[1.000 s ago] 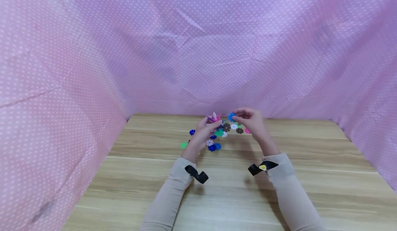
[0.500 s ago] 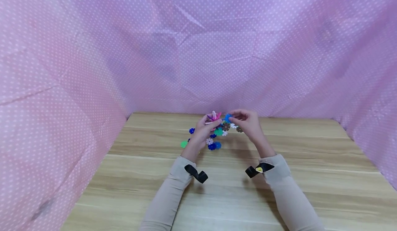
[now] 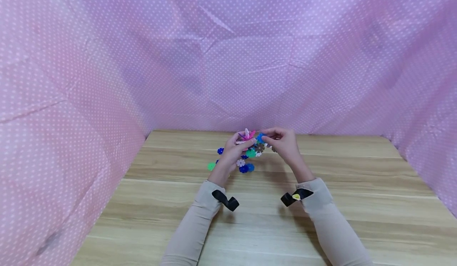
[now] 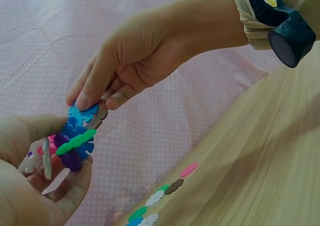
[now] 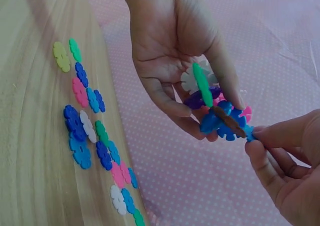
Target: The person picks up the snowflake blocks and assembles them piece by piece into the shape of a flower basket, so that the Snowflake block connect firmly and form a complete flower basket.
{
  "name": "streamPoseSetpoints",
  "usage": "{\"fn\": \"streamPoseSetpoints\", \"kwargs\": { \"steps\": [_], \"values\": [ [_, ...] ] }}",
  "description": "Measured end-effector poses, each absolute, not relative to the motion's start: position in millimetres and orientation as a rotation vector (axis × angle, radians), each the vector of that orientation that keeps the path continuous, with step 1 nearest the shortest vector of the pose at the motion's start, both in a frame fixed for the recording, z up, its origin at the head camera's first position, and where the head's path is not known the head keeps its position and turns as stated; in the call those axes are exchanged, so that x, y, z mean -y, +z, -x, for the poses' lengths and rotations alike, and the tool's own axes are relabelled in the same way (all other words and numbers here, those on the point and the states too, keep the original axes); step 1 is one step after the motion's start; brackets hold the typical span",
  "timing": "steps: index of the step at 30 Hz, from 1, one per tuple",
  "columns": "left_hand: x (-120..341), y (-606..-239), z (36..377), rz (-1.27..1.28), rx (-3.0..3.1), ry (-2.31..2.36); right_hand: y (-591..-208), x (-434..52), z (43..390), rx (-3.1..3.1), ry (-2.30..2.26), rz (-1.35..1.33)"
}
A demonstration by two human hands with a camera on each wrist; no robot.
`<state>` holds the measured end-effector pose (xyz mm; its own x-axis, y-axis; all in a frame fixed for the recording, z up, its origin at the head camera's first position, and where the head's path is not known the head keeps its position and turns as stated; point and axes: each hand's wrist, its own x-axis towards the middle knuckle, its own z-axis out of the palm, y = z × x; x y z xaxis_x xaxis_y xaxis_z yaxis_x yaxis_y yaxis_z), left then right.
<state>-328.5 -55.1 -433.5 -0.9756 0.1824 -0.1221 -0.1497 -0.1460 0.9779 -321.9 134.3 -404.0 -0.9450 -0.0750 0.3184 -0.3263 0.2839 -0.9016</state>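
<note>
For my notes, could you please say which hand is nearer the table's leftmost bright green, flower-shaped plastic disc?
Left: the left hand is just right of the disc; the right hand much farther right.

At the left of the left wrist view, the joined discs point(image 4: 70, 146) look like smooth plastic with a faint sheen, and so does the blue disc point(image 4: 80, 115) above them. The loose discs point(image 5: 75, 123) at the left of the right wrist view are smooth, rather matt plastic. Across the lower head view, the tabletop point(image 3: 264, 234) shows smooth wood grain, softly shiny at bottom centre. Above it hangs thin, creased cloth point(image 3: 228, 59). The sleeves point(image 3: 339, 226) at the bottom are matt fabric; the dark casing point(image 4: 295, 36) at the left wrist view's upper right looks plastic.
</note>
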Motion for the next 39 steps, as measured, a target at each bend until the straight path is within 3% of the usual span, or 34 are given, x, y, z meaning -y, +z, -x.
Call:
{"fn": "streamPoseSetpoints", "kwargs": {
  "steps": [39],
  "values": [
    [49.6,-432.9,327.3,-0.002,-1.93,2.289,-406.8,-134.2,325.3,2.28,1.917,-0.288]
  ]
}}
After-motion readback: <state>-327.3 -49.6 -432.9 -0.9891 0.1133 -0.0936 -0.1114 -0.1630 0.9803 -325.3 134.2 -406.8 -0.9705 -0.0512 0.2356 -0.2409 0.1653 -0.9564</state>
